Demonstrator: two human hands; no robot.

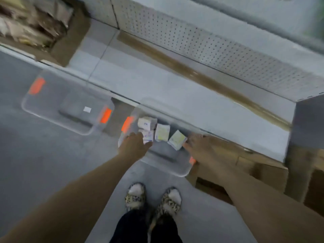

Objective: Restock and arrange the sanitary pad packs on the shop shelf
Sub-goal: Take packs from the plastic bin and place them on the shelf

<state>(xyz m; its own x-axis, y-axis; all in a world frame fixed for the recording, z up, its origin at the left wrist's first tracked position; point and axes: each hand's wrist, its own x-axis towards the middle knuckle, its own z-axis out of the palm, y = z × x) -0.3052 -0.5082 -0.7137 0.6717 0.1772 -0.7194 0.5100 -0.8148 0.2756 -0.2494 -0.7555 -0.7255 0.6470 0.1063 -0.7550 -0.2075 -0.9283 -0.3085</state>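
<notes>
Though blurred, I note left hand [134, 144], slack-fingered, abutting purple pack [148, 135]; right hand [198, 148], splayed, beside green pack [177, 139], mid-frame.

Both bare arms reach forward and down from the lower corners of the view, drawing toward each other. The left forearm [84, 181] slants up to the right with a straight wrist. The left grip [135, 142] shows its back, fingers stretched forward and close together, thumb out to the right. The right forearm [245, 190] slants up to the left. The right grip [198, 146] is spread, fingers fanned and straight, thumb pointing toward the other grip. The 2 grips are apart, roughly level. Blur hides the fingertips. Below, the left foot [135, 195] and right foot [171, 199] stand side by side.
</notes>
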